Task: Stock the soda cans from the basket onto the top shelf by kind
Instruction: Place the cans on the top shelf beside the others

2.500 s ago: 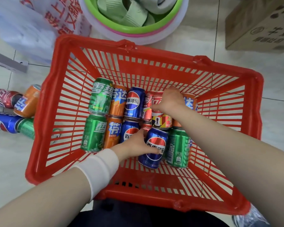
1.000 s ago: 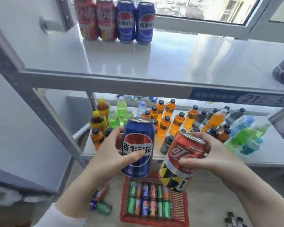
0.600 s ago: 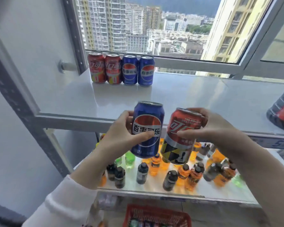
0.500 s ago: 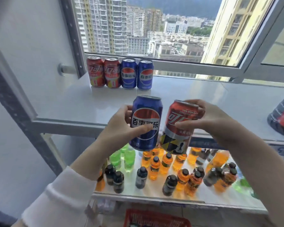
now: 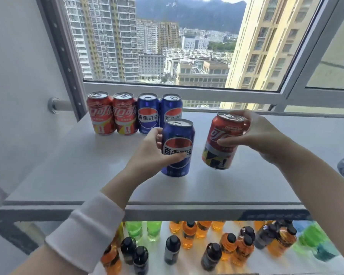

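Shelf [image 5: 77,155]: fingers [image 5: 171,159] round 2 cans [image 5: 178,133]

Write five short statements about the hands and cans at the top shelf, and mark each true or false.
1. The left hand grips a blue can. True.
2. The right hand holds a green can. False: it holds a red can.
3. The red can is upright. False: it is tilted.
4. A back row of cans stands on the top shelf. True.
5. That row is all red. False: two are red, two blue.
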